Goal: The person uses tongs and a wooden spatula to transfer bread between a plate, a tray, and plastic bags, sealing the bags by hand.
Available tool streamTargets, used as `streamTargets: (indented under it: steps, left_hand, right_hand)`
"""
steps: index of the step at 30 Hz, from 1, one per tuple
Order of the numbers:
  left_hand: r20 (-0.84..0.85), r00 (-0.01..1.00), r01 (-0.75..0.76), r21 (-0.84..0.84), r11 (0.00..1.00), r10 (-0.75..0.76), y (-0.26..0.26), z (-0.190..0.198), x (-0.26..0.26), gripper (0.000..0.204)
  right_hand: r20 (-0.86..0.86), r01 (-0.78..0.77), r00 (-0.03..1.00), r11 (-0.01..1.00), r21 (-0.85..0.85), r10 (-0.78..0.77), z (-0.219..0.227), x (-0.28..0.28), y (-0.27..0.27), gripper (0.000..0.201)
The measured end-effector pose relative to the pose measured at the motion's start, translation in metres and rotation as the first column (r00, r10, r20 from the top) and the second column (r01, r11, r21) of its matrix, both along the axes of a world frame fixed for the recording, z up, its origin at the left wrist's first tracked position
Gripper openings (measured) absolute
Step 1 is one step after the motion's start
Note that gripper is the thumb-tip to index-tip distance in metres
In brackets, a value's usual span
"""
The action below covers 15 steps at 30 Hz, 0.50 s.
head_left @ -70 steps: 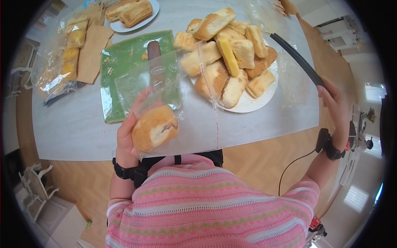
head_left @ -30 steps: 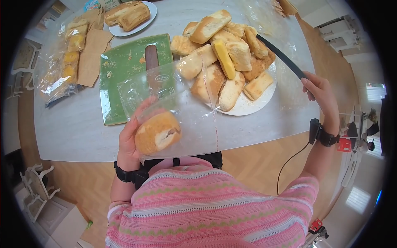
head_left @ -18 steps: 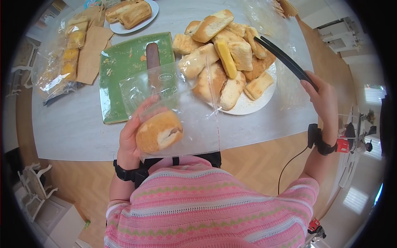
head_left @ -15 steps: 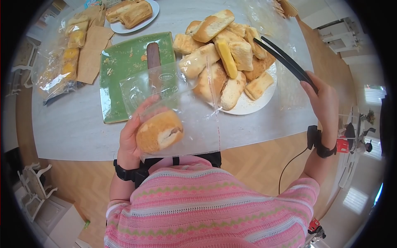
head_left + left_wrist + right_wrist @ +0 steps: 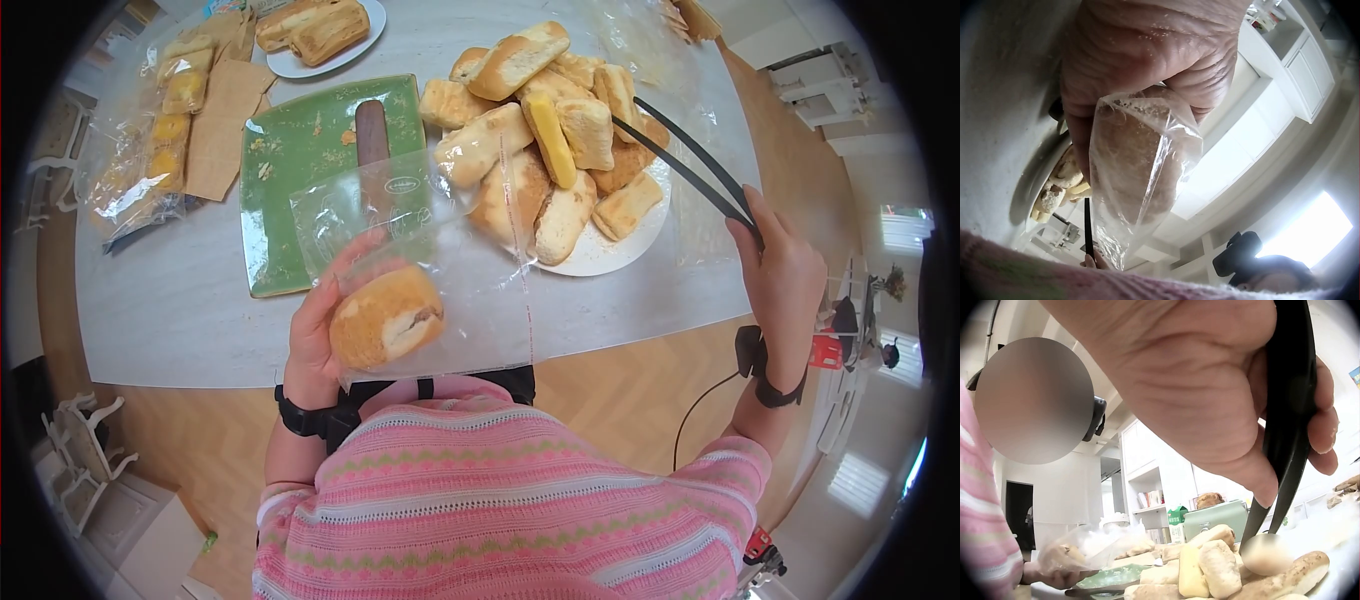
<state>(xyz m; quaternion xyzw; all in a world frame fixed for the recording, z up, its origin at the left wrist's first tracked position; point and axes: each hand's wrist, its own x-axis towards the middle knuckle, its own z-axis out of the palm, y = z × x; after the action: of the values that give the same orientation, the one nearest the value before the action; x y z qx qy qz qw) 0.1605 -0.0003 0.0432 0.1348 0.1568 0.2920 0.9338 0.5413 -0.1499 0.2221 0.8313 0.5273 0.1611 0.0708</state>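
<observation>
My left hand (image 5: 318,335) holds a clear plastic bag (image 5: 485,295) from below, with a golden bread roll (image 5: 385,318) inside it. The bag's wide end spreads to the right, over the table's front edge. In the left wrist view the film (image 5: 1141,162) wraps tightly round the roll beneath my palm. My right hand (image 5: 785,275) grips black tongs (image 5: 694,179) near their joined end. Their two arms stand apart, tips at the right side of a heap of bread pieces (image 5: 500,150), about one upright piece. The heap lies on a white plate (image 5: 600,266).
A green square plate (image 5: 290,190) with crumbs bears a brown-handled utensil (image 5: 372,135), partly behind the bag. Further left lie bagged yellow-topped pastries (image 5: 170,140) on brown paper (image 5: 225,125). A small white plate (image 5: 372,45) with bread stands at the back; loose plastic (image 5: 640,45) lies back right.
My right hand has brought the tongs left to the bread heap, and their arms have spread apart from being together. The left hand still holds the bagged roll almost in place.
</observation>
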Motion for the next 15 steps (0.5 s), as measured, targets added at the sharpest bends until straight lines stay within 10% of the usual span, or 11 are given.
streamTargets:
  steps: [15]
  left_hand:
    - [-0.007, 1.000, 0.001, 0.013, 1.000, -0.001, -0.002, -0.002, 0.002, 0.080]
  right_hand:
    - [0.267, -0.157, 0.953, 0.987, 0.044, 0.139, -0.037, -0.001, -0.008, 0.038]
